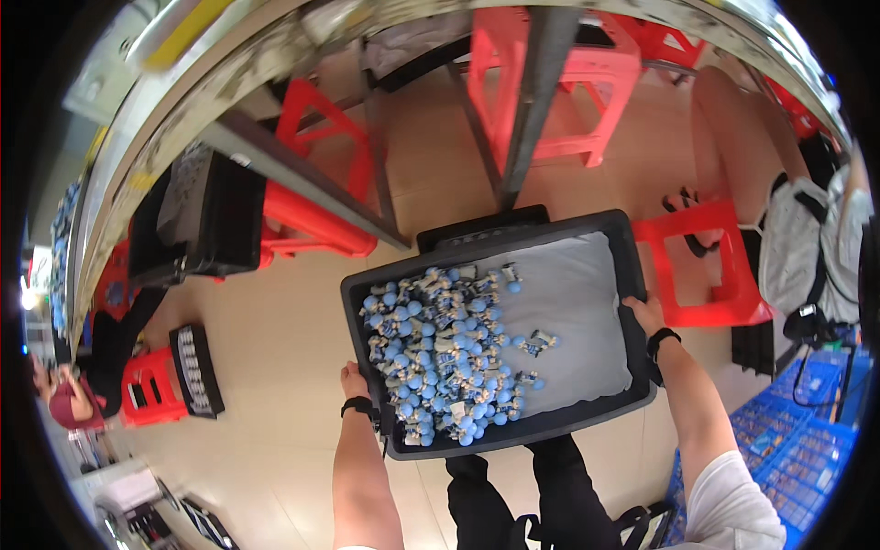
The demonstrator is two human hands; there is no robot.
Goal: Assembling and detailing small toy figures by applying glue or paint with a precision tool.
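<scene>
Left hand (354, 379) grips the near-left rim, right hand (644, 313) clasps the right rim of a black rectangular plastic bin (632, 266), held tilted above the tiled floor (275, 348). Small blue-capped parts (431, 353) heaped at its left end on smooth grey liner (577, 302). Red plastic stools (706, 266) nearby.

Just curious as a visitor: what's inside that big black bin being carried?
The black bin holds a heap of small blue-and-white parts piled toward its left, on a grey liner. Whatever lies beneath the heap is covered.
</scene>
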